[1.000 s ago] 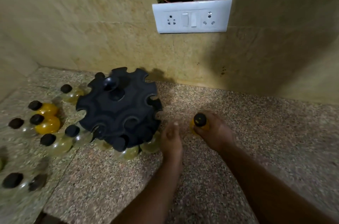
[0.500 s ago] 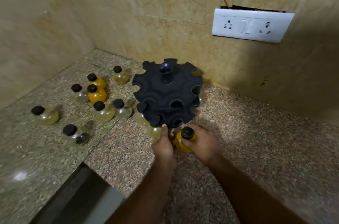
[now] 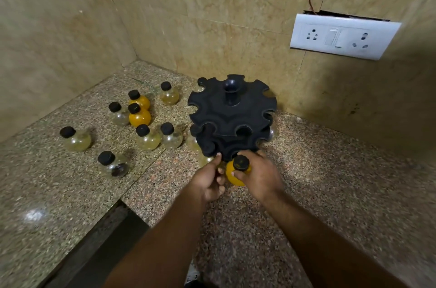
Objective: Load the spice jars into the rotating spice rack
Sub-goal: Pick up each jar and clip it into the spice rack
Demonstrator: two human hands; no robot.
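Note:
The black two-tier rotating spice rack stands on the granite counter near the back wall. My right hand grips an orange-filled spice jar with a black cap, held against the rack's lower front edge. My left hand is beside it, fingertips touching the lower tier's rim and the jar's left side. A few pale jars hang in the lower tier, partly hidden. Several loose round jars stand left of the rack, among them two orange jars and clear ones.
The counter meets tiled walls at the back and left. A white switch and socket plate is on the wall to the right. A dark gap drops off at the counter's lower left edge.
My right hand has brought the orange jar from the open counter up to the rack's lower front edge. My left hand followed to the rack. The camera view has swung left and pulled back.

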